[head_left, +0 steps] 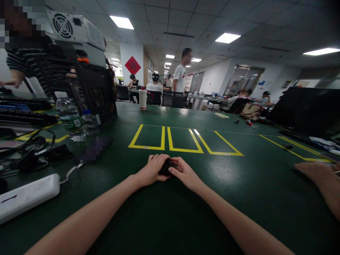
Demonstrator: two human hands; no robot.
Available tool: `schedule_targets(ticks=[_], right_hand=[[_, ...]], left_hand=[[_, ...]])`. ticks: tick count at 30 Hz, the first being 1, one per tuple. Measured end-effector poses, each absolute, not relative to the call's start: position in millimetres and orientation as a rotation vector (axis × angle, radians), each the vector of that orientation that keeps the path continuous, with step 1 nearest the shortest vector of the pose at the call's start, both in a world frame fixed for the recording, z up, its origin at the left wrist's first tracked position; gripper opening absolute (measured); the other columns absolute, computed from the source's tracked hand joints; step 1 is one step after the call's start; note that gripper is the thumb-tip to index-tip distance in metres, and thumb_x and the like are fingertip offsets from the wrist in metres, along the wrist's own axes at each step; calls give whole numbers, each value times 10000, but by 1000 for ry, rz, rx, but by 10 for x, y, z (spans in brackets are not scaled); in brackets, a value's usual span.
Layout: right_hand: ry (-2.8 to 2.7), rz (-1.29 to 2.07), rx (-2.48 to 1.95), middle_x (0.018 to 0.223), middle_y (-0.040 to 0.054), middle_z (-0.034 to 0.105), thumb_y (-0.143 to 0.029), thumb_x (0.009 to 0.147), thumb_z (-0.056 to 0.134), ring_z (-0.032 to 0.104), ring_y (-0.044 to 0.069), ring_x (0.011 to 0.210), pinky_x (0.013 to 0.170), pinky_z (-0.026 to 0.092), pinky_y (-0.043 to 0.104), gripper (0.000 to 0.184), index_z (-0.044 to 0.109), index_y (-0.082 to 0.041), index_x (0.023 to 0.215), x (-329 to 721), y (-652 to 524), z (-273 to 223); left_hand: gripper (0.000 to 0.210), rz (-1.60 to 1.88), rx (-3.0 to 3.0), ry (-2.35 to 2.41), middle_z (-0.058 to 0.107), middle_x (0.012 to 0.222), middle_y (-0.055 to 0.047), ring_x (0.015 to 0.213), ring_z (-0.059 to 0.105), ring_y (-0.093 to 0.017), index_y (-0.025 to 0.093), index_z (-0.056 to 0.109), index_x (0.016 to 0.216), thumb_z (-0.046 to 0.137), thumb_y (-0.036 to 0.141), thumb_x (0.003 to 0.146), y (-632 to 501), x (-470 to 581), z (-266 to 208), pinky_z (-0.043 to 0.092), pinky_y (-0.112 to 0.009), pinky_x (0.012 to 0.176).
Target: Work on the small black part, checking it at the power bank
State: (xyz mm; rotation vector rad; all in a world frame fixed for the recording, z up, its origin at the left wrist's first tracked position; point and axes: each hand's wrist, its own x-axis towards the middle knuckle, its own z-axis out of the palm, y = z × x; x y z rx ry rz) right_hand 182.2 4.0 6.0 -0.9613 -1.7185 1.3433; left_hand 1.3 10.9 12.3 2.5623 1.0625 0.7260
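At the middle of the green table, a small dark black object point(165, 167) rests between my two hands. Its kind is unclear, since fingers cover much of it. My left hand point(154, 168) wraps round its left side, fingers over the top and thumb along the near edge. On the other side, my right hand point(183, 171) has its thumb and fingertips at the object's right edge, curled in a pinch. Just beyond both hands, yellow tape outlines point(186, 151) mark the tabletop.
Left stand a water bottle point(69, 117), a smaller bottle point(90, 122), an open computer case point(97, 92), cables and a white power strip point(32, 196). A cup point(142, 99) stands at the far edge. Right are a dark monitor point(305, 109), a screwdriver point(249, 123) and another person's hand point(316, 171).
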Motion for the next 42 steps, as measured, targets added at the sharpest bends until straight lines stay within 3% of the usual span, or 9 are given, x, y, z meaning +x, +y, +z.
schedule_targets(ticks=[7,13,20,26,32,39,42], right_hand=[[-1749,1440,-823,997,15,518,-248,698,657,554,169,956,861,443,373,321,435,-208,926,1858,28,93],[-1708,1403,-852,957,7,513,-299,766,574,554,161,935,825,459,345,203,444,-207,891,1834,32,80],[-1696,1381,-924,1020,35,511,-267,773,567,536,180,989,873,437,374,273,442,-207,1008,1828,41,67],[-1726,1453,-839,1023,16,509,-225,724,628,543,176,986,863,451,362,281,449,-214,940,1864,31,104],[-1714,1400,-889,981,17,510,-299,786,550,564,170,910,804,472,356,176,461,-209,908,1852,9,130],[-1712,1335,-935,1026,46,500,-311,775,559,544,181,943,834,451,370,291,447,-200,1020,1824,54,45],[-1724,1389,-912,1021,42,509,-309,774,560,546,188,950,840,448,383,260,465,-199,989,1834,56,53]], left_hand=[[568,749,2577,1102,507,1113,-50,983,481,-238,220,363,1129,674,229,654,136,25,67,296,-367,862],[550,751,2573,1079,502,1123,-53,975,483,-235,226,359,1143,656,283,684,146,28,57,304,-361,853],[542,745,2553,1064,501,1122,-56,981,474,-238,223,354,1152,645,278,698,124,26,94,303,-381,867],[550,752,2553,1063,505,1113,-53,986,477,-238,220,365,1144,660,242,681,110,19,110,302,-381,873],[509,716,2547,1034,486,1139,-58,999,470,-233,220,358,1155,623,294,727,87,12,155,305,-383,880],[562,741,2567,1065,499,1115,-58,986,470,-239,214,350,1156,655,278,689,122,29,100,305,-381,869],[550,741,2561,1053,494,1124,-54,988,469,-236,223,348,1159,644,278,699,123,23,92,302,-378,871]])
